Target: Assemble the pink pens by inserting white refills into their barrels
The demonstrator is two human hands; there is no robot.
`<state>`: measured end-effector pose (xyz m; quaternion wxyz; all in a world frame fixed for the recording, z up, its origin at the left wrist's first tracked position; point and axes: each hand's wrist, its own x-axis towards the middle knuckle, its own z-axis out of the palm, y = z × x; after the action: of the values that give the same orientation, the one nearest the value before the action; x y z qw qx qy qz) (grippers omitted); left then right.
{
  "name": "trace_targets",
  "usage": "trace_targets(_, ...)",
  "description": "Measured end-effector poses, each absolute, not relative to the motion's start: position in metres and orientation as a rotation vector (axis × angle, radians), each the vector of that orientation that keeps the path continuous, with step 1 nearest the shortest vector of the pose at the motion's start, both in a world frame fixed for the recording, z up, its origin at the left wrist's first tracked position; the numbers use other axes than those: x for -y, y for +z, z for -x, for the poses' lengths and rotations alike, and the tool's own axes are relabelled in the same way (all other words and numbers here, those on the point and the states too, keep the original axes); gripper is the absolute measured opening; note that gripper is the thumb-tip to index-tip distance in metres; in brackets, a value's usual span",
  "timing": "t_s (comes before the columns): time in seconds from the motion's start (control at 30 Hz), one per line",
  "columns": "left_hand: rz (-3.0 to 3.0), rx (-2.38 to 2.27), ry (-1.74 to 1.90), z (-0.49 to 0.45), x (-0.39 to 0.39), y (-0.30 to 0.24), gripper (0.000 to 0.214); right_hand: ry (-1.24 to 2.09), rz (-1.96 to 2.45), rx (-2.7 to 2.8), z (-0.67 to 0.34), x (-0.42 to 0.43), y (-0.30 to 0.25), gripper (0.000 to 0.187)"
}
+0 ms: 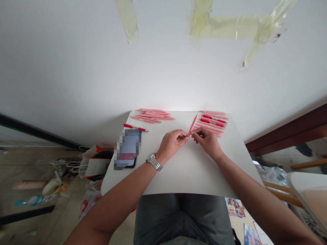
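A pink pen (pixel 193 124) stands tilted over the white table, its lower end pinched between the fingertips of both hands. My left hand (pixel 172 143), with a metal watch on the wrist, closes on it from the left. From the right, my right hand (pixel 206 141) grips the same end with thumb and fingers. Just beyond the right hand lies a group of pink pens (pixel 213 128), with red pens (pixel 214 121) among them. Another pile of pink pens (pixel 153 115) rests at the table's far left.
On the table's left side are a single red pen (pixel 135 127) and a blurred-out phone (pixel 128 148). The white table (pixel 178 177) meets the wall (pixel 163 75) at its far edge. Bags (pixel 93 161) and a bottle (pixel 33 200) lie on the floor at left; a white stool (pixel 306 185) is at right.
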<state>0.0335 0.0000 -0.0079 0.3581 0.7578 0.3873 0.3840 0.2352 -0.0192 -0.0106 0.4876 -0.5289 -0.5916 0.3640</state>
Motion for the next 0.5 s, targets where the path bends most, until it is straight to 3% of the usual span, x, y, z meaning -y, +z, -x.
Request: trace_targets(0.5, -1.906, -1.004, 1.021, -0.034, -0.002, -0.013, 0.010, 0.122, 1.596, 1.670, -0.285, -0.003, 0.003, 0.024)
